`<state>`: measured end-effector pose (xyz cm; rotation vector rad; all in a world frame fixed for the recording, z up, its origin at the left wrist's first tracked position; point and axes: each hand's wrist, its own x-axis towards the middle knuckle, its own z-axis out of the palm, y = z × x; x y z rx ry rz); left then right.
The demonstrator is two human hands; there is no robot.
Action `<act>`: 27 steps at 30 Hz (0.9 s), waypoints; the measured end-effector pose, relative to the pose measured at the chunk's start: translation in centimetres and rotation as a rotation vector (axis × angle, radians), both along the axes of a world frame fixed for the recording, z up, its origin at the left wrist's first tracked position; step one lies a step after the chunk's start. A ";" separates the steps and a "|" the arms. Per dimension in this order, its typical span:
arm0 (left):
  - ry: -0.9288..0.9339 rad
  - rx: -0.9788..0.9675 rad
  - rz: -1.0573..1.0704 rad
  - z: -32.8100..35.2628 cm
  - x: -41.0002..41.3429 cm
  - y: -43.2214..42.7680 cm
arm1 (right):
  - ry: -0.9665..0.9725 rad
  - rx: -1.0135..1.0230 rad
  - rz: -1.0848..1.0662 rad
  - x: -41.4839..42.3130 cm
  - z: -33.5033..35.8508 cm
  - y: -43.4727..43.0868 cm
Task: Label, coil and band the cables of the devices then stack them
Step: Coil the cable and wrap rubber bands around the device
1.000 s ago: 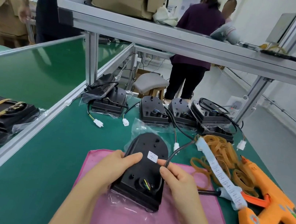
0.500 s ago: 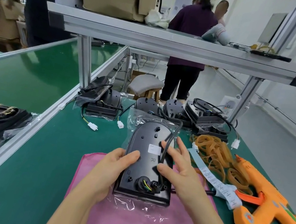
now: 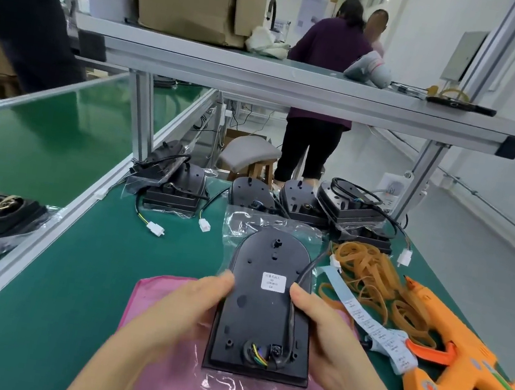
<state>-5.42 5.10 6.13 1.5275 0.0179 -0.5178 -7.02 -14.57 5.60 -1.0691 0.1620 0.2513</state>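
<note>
One black flat plastic device with a rounded far end is held between both hands, over the pink cloth. The left hand grips its left edge, thumb curled onto the back face. The right hand grips the right edge, thumb by the thin black cable. A white sticker sits between the thumbs. A clear plastic bag pokes out beyond the grip. Right of the grip: tan rubber bands, pale blue label strip, orange glue gun. Farther beyond are more black devices on the green table.
</note>
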 end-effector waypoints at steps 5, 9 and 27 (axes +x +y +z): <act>-0.939 0.594 0.293 3.7 5.1 -0.9 | 0.032 -0.055 0.024 -0.3 -0.4 0.2; -1.318 0.969 -0.262 6.1 8.8 -6.0 | 0.070 -0.086 0.046 -0.3 -0.7 1.1; -0.981 0.897 -0.536 9.6 13.6 -5.4 | 0.174 0.013 0.017 -1.8 -1.5 0.4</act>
